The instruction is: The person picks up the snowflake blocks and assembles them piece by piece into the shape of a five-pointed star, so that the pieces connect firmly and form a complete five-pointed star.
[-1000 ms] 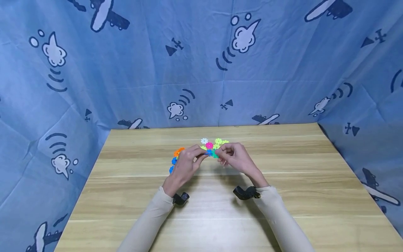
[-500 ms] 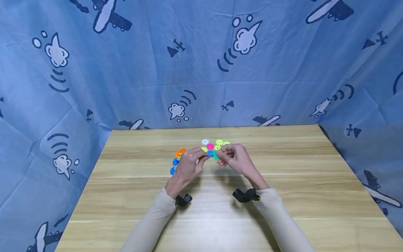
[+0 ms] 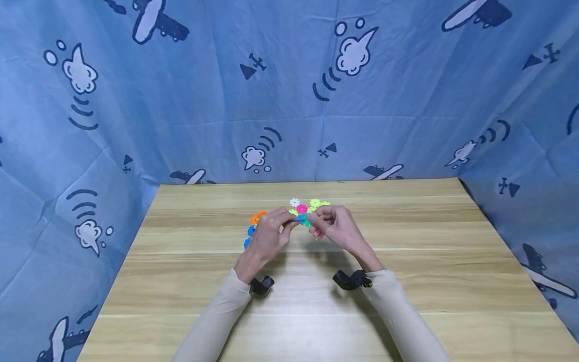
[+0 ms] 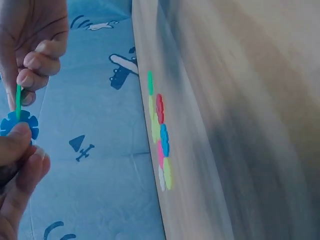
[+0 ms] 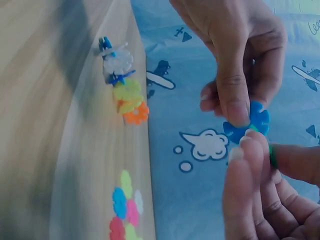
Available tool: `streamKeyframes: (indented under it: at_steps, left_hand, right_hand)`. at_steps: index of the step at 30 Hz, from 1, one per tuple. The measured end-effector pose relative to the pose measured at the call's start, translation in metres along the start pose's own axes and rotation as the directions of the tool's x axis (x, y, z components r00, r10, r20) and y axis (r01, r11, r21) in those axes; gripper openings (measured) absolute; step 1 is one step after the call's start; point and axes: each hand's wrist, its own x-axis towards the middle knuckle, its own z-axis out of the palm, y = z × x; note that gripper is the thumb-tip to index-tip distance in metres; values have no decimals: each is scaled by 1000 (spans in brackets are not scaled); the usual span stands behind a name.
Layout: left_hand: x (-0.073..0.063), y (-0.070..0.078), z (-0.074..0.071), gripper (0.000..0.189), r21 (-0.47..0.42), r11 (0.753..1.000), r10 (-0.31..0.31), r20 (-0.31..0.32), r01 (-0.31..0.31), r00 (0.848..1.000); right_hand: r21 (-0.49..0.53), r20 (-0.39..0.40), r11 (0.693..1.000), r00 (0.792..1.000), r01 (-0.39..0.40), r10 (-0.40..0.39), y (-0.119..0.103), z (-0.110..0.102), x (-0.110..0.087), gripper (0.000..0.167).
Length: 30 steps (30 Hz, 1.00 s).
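In the head view my left hand (image 3: pixel 268 235) and right hand (image 3: pixel 340 229) meet above the table. The left hand pinches a blue notched plastic disc (image 5: pixel 261 120), a snowflake-shaped building piece, between thumb and fingers. Held by the right hand is a green notched disc (image 4: pixel 19 97), seen edge-on in the left wrist view. The two discs meet at their rims, roughly crosswise. Fingers cover part of both, so how deep the notches sit in each other cannot be told.
Loose discs lie flat beyond the hands, among them a pink disc (image 3: pixel 301 208), a white disc (image 3: pixel 295 202) and several yellow-green discs (image 3: pixel 314 202). Left of them is a group of linked-looking discs, with an orange disc (image 5: pixel 136 113) and a white disc (image 5: pixel 119 62). A patterned blue curtain (image 3: pixel 289 90) borders the table (image 3: pixel 429 226).
Both hands stay nearly in place with the blue and green discs between them. The blue disc shows flatter half a second ago and more edge-on now. The head view shifts slightly.
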Motion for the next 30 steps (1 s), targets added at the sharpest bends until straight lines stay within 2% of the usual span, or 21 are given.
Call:
streamKeyframes:
  at_steps: [5,10,12,15,19,24,30]
  left_hand:
    - [1,-4,-4,5,-33,997,-68,29,69,997]
    - [-1,-8,-8,5,-18,993,-117,36,118,992]
    - [-2,-9,-10,4,-2,991,-133,32,133,991]
    - [-4,-11,-12,4,18,990,-141,31,141,989]
    - [-4,-11,-14,5,26,989,-144,35,143,989]
    - [-2,-12,-14,5,19,988,-155,41,154,987]
    - [-2,-14,-14,5,-10,986,-166,50,166,985]
  right_hand:
    - [-92,-98,996,995,7,-16,13,-8,4,35]
    - [-220,-177,972,983,-86,47,39,-20,8,26]
    - [-275,-194,953,978,-126,73,48,-25,10,21]
    - [-392,-224,908,973,-150,64,58,-31,15,21]
    - [-510,-247,845,968,-161,35,65,-39,23,35]
    - [-544,-221,819,973,-182,69,70,-42,31,42]
    - [-500,-226,838,967,-218,117,71,-39,32,31]
